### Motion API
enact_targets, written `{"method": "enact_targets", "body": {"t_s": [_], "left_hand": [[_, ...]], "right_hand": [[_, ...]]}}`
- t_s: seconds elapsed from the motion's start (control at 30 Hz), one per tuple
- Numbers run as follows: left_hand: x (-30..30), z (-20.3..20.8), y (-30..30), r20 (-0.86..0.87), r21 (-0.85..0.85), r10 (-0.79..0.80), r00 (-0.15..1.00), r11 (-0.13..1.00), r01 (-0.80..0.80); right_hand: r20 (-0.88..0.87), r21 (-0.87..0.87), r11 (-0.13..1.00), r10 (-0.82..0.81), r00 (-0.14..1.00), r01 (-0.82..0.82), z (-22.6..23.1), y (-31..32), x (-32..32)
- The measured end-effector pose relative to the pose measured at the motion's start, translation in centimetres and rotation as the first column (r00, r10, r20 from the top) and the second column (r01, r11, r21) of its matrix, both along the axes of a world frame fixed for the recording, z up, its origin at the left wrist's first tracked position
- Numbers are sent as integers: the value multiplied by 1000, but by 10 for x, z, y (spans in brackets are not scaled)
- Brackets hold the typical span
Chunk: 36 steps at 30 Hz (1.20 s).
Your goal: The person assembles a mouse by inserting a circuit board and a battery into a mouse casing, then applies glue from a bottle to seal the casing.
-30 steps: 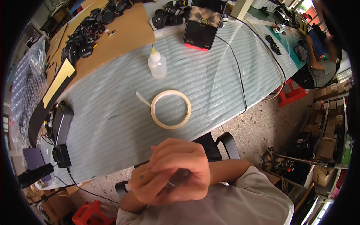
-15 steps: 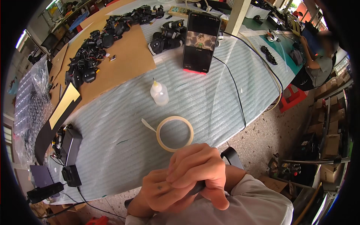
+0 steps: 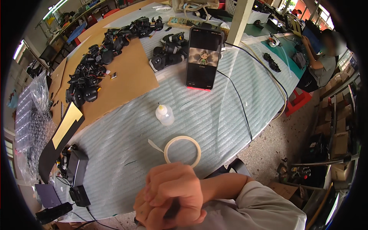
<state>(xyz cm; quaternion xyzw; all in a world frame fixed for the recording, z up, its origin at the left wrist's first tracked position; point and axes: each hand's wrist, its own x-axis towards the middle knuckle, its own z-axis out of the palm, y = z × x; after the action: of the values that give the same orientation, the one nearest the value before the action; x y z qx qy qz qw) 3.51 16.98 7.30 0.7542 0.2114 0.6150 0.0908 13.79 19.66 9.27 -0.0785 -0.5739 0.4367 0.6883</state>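
My two hands are pressed together at the lower middle, close to my body. My right hand [image 3: 180, 186] is closed, its fingers curled over my left hand [image 3: 147, 211], which is also closed. Between them shows part of a small dark object [image 3: 172, 209], mostly covered by fingers, so its kind cannot be told. Just beyond the hands, a roll of cream tape [image 3: 166, 152] lies flat with a loose end sticking out. Behind it stands a small clear squeeze bottle [image 3: 165, 116] with a yellowish tip.
A phone [image 3: 204, 57] stands upright on a red base, a black cable near it. Many black parts [image 3: 86, 78] cover a brown board at the left. A black strip [image 3: 63, 132] and a dark box [image 3: 78, 166] lie nearer. Another person [image 3: 324, 67] sits at the far right.
My clasped hands have moved down and to the left in the picture, and the right hand has turned. The table things appear lower as the view shifts. The phone's picture has changed.
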Motion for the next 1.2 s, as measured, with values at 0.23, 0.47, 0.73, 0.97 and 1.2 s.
{"method": "enact_targets", "body": {"t_s": [0.23, 0.47, 0.73, 0.97, 1.2], "left_hand": [[4, 42, -1, 142, -307, 474, 869, 856, -417], [-54, 55, 52, 39, -297, 647, 762, 735, -609], [-104, 41, 65, 242, -494, 548, 801, 780, -384], [-173, 2, 76, 442, -673, 463, 768, 738, -58], [-176, -10, 77, 279, -644, 522, 806, 725, -246]], "right_hand": [[171, -85, 996, 37, 985, -23, 38, 40, -33], [223, -353, 935, 37, 974, 45, 54, 89, -94], [295, -387, 884, -151, 943, 263, 29, 97, -182], [489, -458, 830, -64, 870, 319, 2, 99, -207], [377, -397, 827, -249, 892, 398, -24, 102, -234]]}}
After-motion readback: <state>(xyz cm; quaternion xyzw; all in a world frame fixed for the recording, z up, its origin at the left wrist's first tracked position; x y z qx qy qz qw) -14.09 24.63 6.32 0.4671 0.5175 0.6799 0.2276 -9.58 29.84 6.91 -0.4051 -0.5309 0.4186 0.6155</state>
